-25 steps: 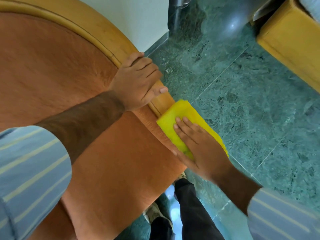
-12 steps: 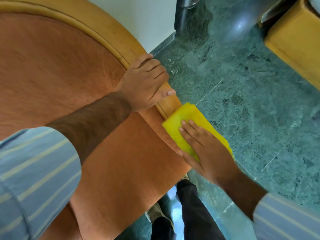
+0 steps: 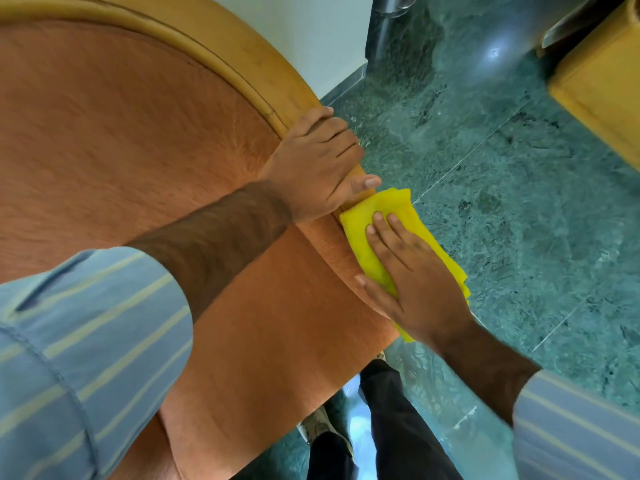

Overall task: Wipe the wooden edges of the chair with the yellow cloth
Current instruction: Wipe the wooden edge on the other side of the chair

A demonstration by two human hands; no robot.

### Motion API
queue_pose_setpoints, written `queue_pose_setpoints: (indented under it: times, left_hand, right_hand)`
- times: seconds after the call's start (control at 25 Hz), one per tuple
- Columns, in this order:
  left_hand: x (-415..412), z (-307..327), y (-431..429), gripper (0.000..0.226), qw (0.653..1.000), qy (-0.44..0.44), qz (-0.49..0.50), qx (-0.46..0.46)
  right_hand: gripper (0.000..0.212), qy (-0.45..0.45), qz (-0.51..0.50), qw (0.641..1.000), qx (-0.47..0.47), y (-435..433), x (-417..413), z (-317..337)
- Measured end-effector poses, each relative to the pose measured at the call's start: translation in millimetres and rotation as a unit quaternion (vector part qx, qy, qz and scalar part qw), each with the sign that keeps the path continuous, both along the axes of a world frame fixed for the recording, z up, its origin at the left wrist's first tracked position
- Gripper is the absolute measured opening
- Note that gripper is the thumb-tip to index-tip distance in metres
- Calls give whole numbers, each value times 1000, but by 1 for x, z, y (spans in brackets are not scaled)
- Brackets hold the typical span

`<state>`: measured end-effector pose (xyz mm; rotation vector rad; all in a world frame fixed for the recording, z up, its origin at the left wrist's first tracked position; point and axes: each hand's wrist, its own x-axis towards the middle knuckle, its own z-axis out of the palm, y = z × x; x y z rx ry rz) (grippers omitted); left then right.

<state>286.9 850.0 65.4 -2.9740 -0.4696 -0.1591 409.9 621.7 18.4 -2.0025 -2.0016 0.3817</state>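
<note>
The chair fills the left of the view: orange upholstery ringed by a curved light wooden edge. My left hand grips that wooden edge on its right side, fingers wrapped over the rim. Just below it, the folded yellow cloth lies over the chair's edge. My right hand presses flat on the cloth, fingers pointing up toward the left thumb. The wood under the cloth and under both hands is hidden.
Green marble floor spreads to the right. A yellow wooden piece of furniture stands at the top right. A white wall and a metal post are behind the chair. My dark trouser legs stand below the chair.
My right hand has slid the yellow cloth up along the chair's edge until it almost touches my left thumb. My left hand keeps its grip on the rim.
</note>
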Motion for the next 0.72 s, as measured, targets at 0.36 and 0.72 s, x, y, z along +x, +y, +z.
queue_pose_setpoints:
  times: [0.36,0.72]
  left_hand:
    - [-7,19,-33,55,968,-131,95,-191]
    - [-1,4,-120,37,665,-236,503,-499]
  right_hand:
    - [64,193,-97,976,-27,-6,43,33]
    - [60,371,-298,814,-333,-13,86,48]
